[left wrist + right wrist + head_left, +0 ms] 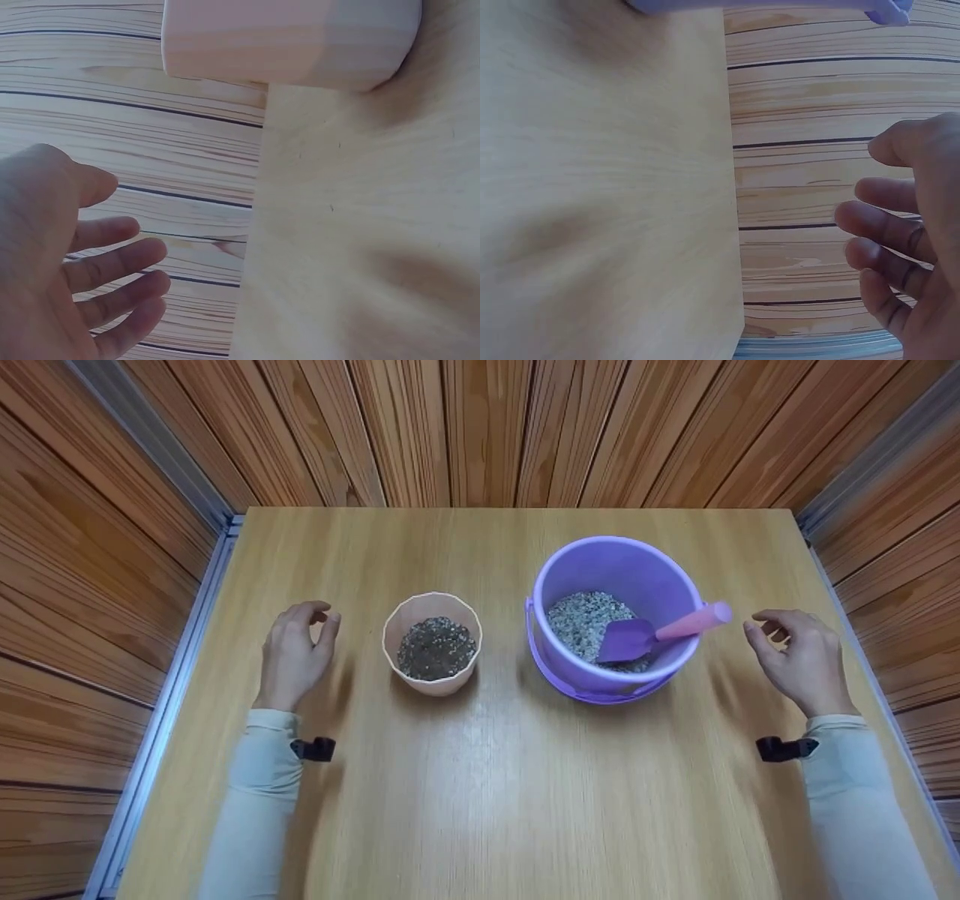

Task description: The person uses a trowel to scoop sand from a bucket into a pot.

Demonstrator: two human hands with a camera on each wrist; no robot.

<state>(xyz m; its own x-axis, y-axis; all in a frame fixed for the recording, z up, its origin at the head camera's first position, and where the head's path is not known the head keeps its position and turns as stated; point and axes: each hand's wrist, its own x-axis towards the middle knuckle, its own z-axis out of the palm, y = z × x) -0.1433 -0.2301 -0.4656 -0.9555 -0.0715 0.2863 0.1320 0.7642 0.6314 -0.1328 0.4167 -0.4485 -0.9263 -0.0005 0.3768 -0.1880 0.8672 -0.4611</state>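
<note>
My left hand (294, 652) hovers over the table's left side with loosely bent fingers and holds nothing. To its right stands a pale pink plant pot (433, 684), partly filled with dark, speckled soil (436, 649). A purple bucket (611, 562) is right of the pot, with grey gravel (585, 619) inside. In it leans a small shovel with a purple blade (626, 640) and pink handle (694, 621) resting over the right rim. Just beyond that handle, apart from it, is my right hand (802, 656), relaxed and holding nothing. Both wrist views show the fingers (120, 262) loosely curved.
Beneath everything is a light wooden table (480, 780). Wood-plank walls (480, 435) rise behind it and on both sides, with metal rails (176, 660) along the side edges. The bucket's purple handle (559, 686) hangs down around its front. Each wrist carries a small black camera (319, 748).
</note>
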